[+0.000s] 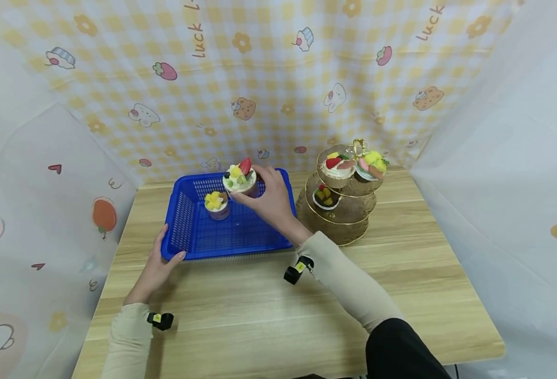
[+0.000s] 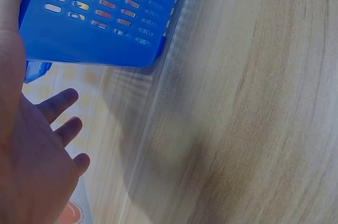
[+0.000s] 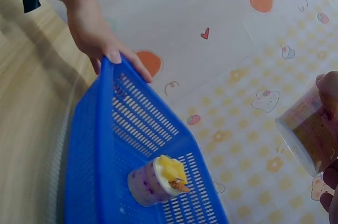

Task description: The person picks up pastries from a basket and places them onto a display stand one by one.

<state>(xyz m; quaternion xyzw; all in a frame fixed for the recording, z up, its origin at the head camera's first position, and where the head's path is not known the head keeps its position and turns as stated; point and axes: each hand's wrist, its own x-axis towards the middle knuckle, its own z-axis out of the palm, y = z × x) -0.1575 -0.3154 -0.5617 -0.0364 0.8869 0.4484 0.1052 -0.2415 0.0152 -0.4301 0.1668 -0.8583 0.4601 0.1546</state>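
Right hand (image 1: 273,196) has thumb and fingers curled round the strawberry-topped cup (image 1: 240,184), up over the far part of the blue basket (image 1: 231,255). Left hand (image 1: 159,261) is pinching the basket's near left corner, spare fingers loose. My worry: the piled toppings look top-heavy, so a slack grip could tip it onto the yellow-topped cup (image 1: 218,211) in the basket. Swinging right too low might clip the tiered stand (image 1: 342,232), tbh.
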